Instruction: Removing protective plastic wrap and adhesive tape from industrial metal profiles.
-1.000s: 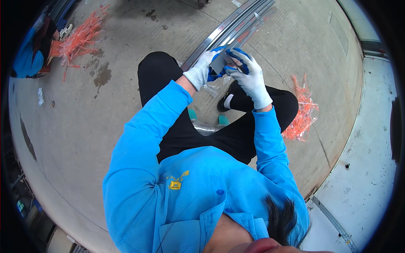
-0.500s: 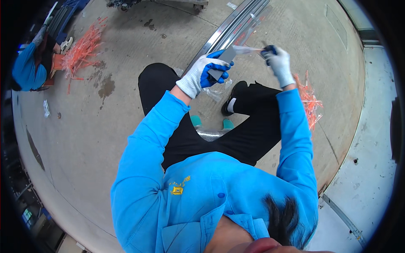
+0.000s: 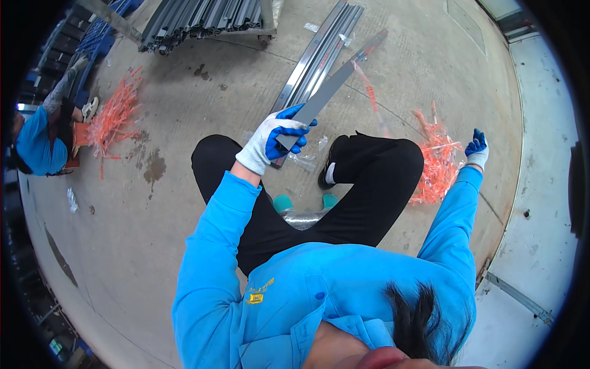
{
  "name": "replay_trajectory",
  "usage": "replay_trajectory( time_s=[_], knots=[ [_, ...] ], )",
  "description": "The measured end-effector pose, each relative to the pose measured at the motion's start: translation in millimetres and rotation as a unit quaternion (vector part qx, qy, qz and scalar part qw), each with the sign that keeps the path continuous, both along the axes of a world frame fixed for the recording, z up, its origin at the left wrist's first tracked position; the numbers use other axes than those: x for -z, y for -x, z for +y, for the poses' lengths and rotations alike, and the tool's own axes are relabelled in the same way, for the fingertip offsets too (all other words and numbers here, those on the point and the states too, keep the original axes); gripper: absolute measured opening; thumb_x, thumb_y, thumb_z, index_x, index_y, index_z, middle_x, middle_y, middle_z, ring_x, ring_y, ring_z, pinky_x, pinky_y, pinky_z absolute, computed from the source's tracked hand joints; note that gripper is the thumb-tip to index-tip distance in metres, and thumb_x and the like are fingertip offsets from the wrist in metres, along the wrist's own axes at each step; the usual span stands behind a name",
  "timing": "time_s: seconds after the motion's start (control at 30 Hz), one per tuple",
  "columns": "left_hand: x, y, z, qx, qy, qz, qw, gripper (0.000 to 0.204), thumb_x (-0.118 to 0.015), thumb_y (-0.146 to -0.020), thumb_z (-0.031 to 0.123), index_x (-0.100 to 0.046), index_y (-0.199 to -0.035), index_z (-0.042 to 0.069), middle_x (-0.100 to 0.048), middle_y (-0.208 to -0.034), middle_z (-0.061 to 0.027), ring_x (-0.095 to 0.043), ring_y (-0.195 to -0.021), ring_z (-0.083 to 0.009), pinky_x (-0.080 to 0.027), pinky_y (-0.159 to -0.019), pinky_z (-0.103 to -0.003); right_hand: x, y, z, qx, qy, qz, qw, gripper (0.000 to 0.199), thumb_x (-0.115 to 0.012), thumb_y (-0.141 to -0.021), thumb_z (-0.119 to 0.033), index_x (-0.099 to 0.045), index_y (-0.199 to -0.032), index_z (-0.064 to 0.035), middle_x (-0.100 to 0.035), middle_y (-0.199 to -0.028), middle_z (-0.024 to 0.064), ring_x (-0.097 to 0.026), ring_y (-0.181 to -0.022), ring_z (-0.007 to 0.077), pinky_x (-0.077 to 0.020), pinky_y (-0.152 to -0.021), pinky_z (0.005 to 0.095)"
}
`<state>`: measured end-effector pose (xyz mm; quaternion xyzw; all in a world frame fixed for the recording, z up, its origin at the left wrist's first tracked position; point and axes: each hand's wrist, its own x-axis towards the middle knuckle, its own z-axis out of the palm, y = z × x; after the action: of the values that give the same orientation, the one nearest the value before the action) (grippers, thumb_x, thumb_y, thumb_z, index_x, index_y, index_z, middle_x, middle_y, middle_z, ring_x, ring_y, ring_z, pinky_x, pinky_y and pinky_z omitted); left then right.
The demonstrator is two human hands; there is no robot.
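The left hand (image 3: 273,141), in a white glove with blue-coated fingers, has its grip closed round the near end of a grey profile bar (image 3: 326,94); the bar is held out in front of the knees, above the floor (image 3: 153,240), its long axis slanting from the grip up and to the right, away from the body; the far end is clear of both hands. The right hand (image 3: 477,150) is well apart from the bar, out to the right, just beyond a heap of orange film strips (image 3: 437,163); its fingers look partly curled, and I cannot tell whether they have hold of anything; a loose orange-and-clear film strip (image 3: 371,98) trails down and to the right from the bar's outer half, its attachment unclear; a bundle of shiny profiles (image 3: 312,56) lies on the floor, left of the bar's far end.
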<state>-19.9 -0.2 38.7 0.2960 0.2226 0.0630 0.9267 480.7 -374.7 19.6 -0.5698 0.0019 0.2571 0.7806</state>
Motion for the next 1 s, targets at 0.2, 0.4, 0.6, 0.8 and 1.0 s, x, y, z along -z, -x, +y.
replay_trajectory(
  time_s=[0.2,0.4,0.6,0.8,1.0],
  knots=[
    [-42,13,-2,0.012,-0.089,0.018,0.996,0.059,-0.056,-0.076,0.004,-0.043,-0.133,-0.003,-0.063,-0.101,-0.0172,-0.058,-0.058,-0.0137,-0.047,-0.045,-0.018,-37,106,150,-0.159,0.181,-0.144,0.960,0.036,-0.057,-0.087,-0.033,-0.065,-0.113,-0.0103,-0.066,-0.108,0.0034,-0.054,-0.058,0.0066,-0.0305,-0.046,0.0160],
    [-84,52,-19,0.011,-0.208,0.026,0.978,0.068,-0.054,-0.068,0.003,-0.039,-0.133,-0.009,-0.060,-0.110,-0.0238,-0.051,-0.050,-0.0128,-0.039,-0.038,-0.018,-12,176,272,-0.201,0.204,-0.006,0.958,0.046,-0.053,-0.089,-0.047,-0.063,-0.106,-0.0059,-0.064,-0.094,0.0113,-0.061,-0.066,0.0132,-0.0363,-0.048,0.0189],
    [-136,100,22,0.159,-0.428,0.154,0.876,0.077,-0.063,-0.065,0.011,-0.039,-0.138,0.002,-0.056,-0.118,-0.0221,-0.059,-0.079,-0.0269,-0.051,-0.063,-0.029,-31,230,312,-0.201,-0.007,-0.002,0.980,0.030,-0.064,-0.084,-0.033,-0.064,-0.090,-0.0034,-0.061,-0.068,0.0063,-0.056,-0.051,0.0118,-0.0348,-0.041,0.0189],
    [-158,70,37,0.125,-0.918,0.315,0.205,0.095,-0.074,-0.065,0.032,-0.025,-0.144,0.014,-0.039,-0.137,-0.0202,-0.042,-0.124,-0.0394,-0.038,-0.099,-0.044,-59,297,335,-0.204,-0.105,-0.049,0.972,0.022,-0.065,-0.085,-0.024,-0.061,-0.095,-0.0040,-0.061,-0.069,0.0056,-0.060,-0.053,0.0111,-0.0340,-0.038,0.0155],
    [-118,-7,55,0.135,-0.892,0.356,0.242,0.059,-0.065,-0.073,0.026,-0.047,-0.127,0.013,-0.062,-0.109,-0.0137,-0.065,-0.091,-0.0298,-0.051,-0.075,-0.038,-99,366,319,-0.284,-0.075,-0.017,0.956,0.022,-0.065,-0.085,-0.025,-0.060,-0.092,-0.0040,-0.060,-0.067,0.0049,-0.058,-0.050,0.0093,-0.0350,-0.036,0.0158]
  ],
)
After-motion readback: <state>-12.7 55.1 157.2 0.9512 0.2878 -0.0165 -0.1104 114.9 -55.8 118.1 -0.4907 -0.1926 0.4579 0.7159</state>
